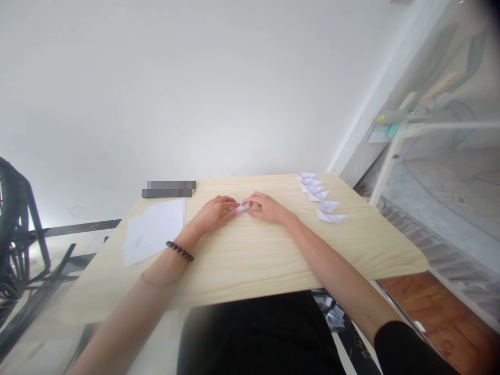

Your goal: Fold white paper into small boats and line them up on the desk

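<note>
Paper (242, 209), folded small, sits between my two hands at the middle of the worktop (253, 265), my left hand (214, 213) pinching one end, my right hand (267, 208) the other. White sheets (156, 229) lie on the worktop's left side, a pixelated dark object (170, 189) behind them; folded paper shapes (319, 196) line its right.

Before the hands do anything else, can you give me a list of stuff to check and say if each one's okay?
1. Left hand on the small white paper: ok.
2. Right hand on it too: ok.
3. Creases neat: cannot tell, fingers partly cover them.
4. White sheets lying on the table, at the left: ok.
5. Folded papers clear of the right arm: ok.
</note>
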